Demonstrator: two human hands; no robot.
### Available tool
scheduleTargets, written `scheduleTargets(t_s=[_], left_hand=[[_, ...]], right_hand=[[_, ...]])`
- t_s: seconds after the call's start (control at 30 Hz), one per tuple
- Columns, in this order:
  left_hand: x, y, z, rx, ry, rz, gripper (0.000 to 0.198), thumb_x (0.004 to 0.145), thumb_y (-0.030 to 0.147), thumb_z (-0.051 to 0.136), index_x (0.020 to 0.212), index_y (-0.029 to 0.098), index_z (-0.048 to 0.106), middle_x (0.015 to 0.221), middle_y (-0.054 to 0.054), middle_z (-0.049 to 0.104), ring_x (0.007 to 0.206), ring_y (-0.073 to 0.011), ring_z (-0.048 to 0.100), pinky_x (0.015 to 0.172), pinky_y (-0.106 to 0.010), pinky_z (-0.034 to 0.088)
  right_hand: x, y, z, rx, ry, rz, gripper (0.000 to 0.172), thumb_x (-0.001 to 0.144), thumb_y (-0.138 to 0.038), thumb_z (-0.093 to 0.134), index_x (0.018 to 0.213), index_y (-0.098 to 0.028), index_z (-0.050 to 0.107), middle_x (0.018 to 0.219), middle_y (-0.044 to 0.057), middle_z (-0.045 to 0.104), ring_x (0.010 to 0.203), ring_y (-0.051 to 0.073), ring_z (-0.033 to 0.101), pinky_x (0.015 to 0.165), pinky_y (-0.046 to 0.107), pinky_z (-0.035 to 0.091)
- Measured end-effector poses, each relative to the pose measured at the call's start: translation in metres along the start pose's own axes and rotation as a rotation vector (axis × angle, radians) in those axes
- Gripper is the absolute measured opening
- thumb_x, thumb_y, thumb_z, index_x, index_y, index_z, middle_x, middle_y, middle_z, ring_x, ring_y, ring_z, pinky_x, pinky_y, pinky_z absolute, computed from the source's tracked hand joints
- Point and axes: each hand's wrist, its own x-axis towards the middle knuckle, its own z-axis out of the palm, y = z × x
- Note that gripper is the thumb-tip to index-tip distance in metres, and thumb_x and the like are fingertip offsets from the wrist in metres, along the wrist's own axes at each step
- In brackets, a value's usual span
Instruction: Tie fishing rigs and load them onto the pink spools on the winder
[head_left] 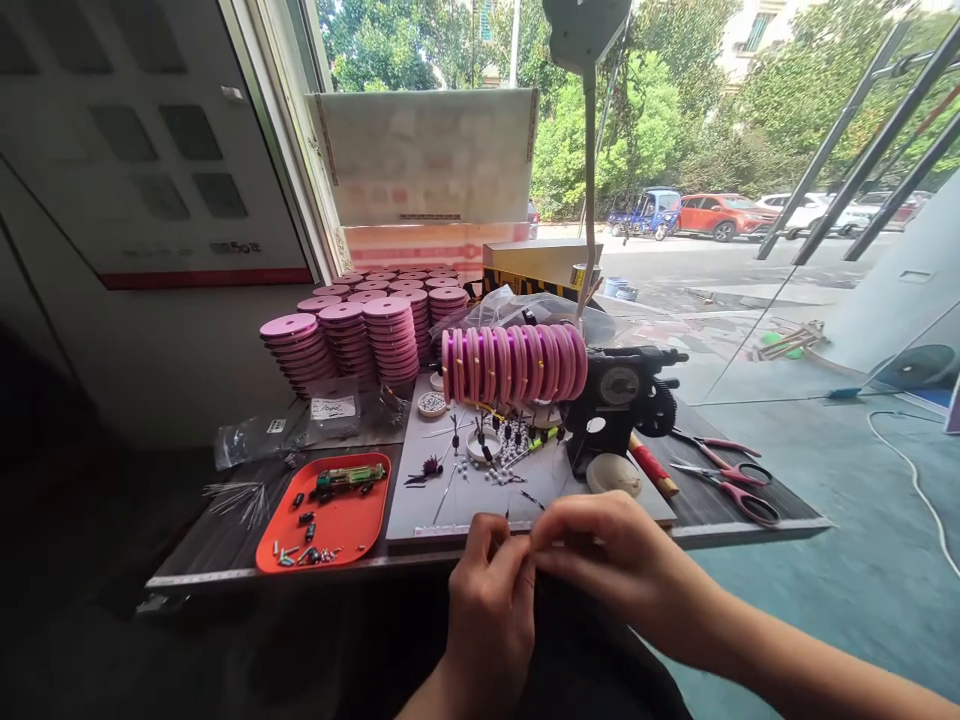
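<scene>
My left hand (487, 590) and my right hand (611, 550) meet just in front of the table's near edge. Both are closed in a pinch, fingertips touching each other. What they hold is too small to make out. Right behind them lies a grey work mat (465, 495) with small beads, pins and little floats scattered on it. A row of pink foam spools (514, 362) sits on a black winding machine (622, 395) at the back of the mat.
An orange tray (330, 515) with small parts lies at the left. Stacks of pink foam spools (352, 335) stand behind it. Red-handled scissors (731, 485) lie at the right, near a white dish (611, 473). Behind is a window onto a street.
</scene>
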Motion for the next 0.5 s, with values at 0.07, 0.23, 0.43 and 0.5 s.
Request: scheduleTargets(t_s=[0.07,0.23,0.43,0.5], left_hand=[[0.000,-0.002,0.000,0.015,0.012,-0.002,0.019,0.079,0.007,0.044,0.073,0.017,0.059,0.075,-0.003,0.047,0.057,-0.0112,0.050,0.051,-0.020,0.040],[0.000,-0.003,0.002,0.190,0.082,0.122,0.018,0.077,0.008,0.048,0.073,0.018,0.062,0.071,-0.004,0.050,0.059,-0.0129,0.051,0.056,-0.022,0.041],[0.004,-0.005,-0.003,0.286,0.133,0.245,0.021,0.074,0.005,0.050,0.080,0.018,0.065,0.085,-0.010,0.063,0.069,-0.0176,0.059,0.063,-0.025,0.043],[0.007,-0.005,-0.005,0.195,0.070,0.204,0.022,0.075,0.006,0.050,0.083,0.019,0.066,0.090,-0.011,0.065,0.076,-0.0201,0.061,0.069,-0.027,0.044]], right_hand=[[0.004,-0.002,-0.003,0.026,-0.034,0.030,0.012,0.078,-0.019,0.057,0.069,-0.014,0.062,0.060,-0.001,0.059,0.056,0.009,0.051,0.053,0.018,0.038],[0.028,-0.001,-0.008,0.065,-0.101,0.081,0.010,0.074,-0.017,0.057,0.066,-0.013,0.061,0.059,-0.002,0.054,0.057,0.009,0.046,0.053,0.019,0.037],[0.085,0.014,-0.003,0.117,-0.397,0.203,0.006,0.065,-0.009,0.059,0.061,-0.012,0.060,0.050,-0.006,0.050,0.048,0.006,0.042,0.048,0.017,0.034],[0.088,0.016,-0.002,0.098,-0.419,0.191,0.006,0.065,-0.008,0.060,0.060,-0.012,0.060,0.049,-0.006,0.051,0.047,0.006,0.043,0.048,0.018,0.034]])
